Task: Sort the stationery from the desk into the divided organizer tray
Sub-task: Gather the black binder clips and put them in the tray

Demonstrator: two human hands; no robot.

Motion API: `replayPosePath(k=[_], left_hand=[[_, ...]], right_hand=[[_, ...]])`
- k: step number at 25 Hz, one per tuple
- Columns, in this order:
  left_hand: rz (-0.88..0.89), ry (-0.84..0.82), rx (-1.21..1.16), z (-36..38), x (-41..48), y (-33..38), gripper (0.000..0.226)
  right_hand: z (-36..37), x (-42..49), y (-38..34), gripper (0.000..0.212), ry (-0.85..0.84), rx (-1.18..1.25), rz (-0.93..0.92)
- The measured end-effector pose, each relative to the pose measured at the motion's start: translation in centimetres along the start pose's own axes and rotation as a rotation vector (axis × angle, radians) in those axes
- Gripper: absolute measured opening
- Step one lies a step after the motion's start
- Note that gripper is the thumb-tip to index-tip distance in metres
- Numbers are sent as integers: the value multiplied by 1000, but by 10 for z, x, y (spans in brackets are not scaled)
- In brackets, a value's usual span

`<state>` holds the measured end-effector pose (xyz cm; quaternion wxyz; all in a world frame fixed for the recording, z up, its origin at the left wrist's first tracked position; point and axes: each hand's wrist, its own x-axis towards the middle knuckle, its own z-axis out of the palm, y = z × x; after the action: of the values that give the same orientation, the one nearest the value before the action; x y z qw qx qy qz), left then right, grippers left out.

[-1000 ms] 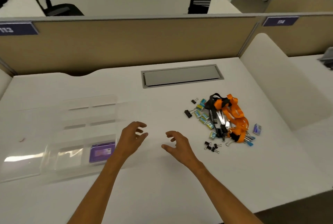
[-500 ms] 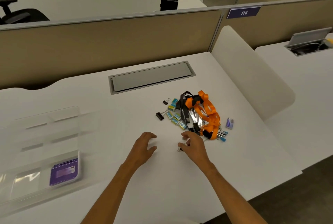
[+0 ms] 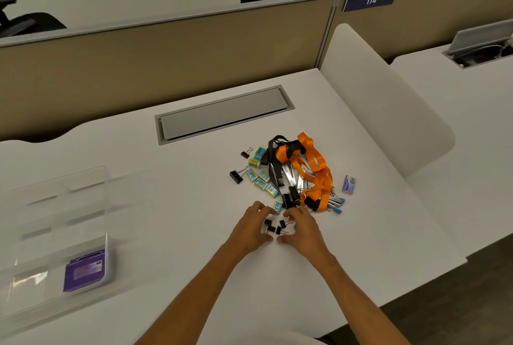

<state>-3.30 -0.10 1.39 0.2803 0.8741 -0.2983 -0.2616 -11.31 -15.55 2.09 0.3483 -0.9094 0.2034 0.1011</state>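
Three small black binder clips (image 3: pixel 274 227) lie on the white desk between my two hands. My left hand (image 3: pixel 250 230) and my right hand (image 3: pixel 303 229) cup around them from either side, fingers curved, neither plainly pinching one. Just beyond is a pile: orange lanyards (image 3: pixel 312 166), a black lanyard (image 3: pixel 273 150), several small blue-and-yellow boxes (image 3: pixel 261 178), larger black clips (image 3: pixel 291 196), and two separate clips (image 3: pixel 236 176). A small purple item (image 3: pixel 349 184) lies to the pile's right. The clear divided organizer tray (image 3: pixel 105 178) sits far left, holding a purple card box (image 3: pixel 84 271) in a near compartment.
A grey cable hatch (image 3: pixel 224 114) is set into the desk behind the pile. A beige partition (image 3: pixel 166 53) closes the back. A white rounded divider (image 3: pixel 383 100) stands at the right edge, with a neighbouring desk (image 3: pixel 458 100) beyond.
My view has swung right, so the tray sits further left. Both hands moved forward and came together around the small clips near the pile.
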Motion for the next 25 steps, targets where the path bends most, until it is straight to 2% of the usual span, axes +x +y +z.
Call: replayPosePath(k=[2, 7, 13, 16, 21, 25], left_hand=[[13, 1, 35, 3, 3, 4, 62], [11, 13, 72, 7, 5, 6, 38], [15, 35, 218, 8, 6, 10, 18], [29, 49, 287, 12, 8, 11, 23], [-17, 109, 203, 9, 6, 7, 12], [-15, 127, 162, 10, 6, 8, 16]], right_hand=[[7, 0, -3, 61, 11, -8, -11], [15, 3, -7, 33, 41, 2, -7], [17, 8, -12, 21, 43, -51, 6], [23, 8, -17, 26, 41, -120, -18], [27, 8, -21, 38, 62, -192, 29], [29, 6, -21, 38, 71, -224, 11]])
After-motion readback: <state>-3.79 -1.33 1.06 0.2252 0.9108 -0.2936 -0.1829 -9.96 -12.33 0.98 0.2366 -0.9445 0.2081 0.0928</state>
